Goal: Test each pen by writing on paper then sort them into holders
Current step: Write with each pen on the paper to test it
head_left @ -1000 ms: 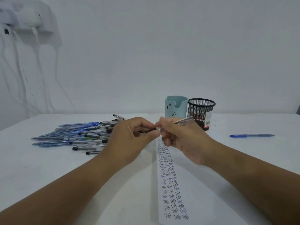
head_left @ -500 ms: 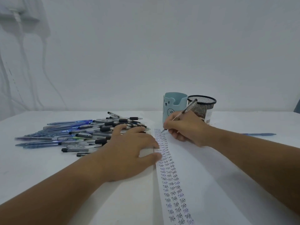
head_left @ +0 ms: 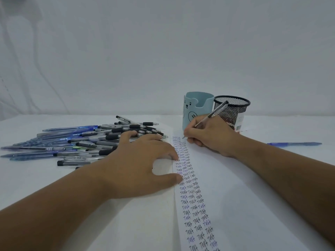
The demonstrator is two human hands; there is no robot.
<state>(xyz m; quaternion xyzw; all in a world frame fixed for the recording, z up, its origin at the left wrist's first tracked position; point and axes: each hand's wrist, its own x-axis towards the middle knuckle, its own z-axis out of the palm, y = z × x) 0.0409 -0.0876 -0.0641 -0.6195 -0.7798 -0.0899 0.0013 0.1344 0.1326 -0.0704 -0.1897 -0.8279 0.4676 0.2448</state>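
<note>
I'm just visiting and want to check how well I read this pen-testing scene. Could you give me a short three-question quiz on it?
1. True or false: the right hand holds a pen with its tip on the paper.
2. Multiple choice: where does the left hand rest? A) inside the black mesh holder B) flat at the paper's left edge, beside the pile of pens C) on the lone blue pen
3. Fill in: the word written over and over in columns on the paper is ____.

Key: 1 true; 2 B; 3 Test
</note>
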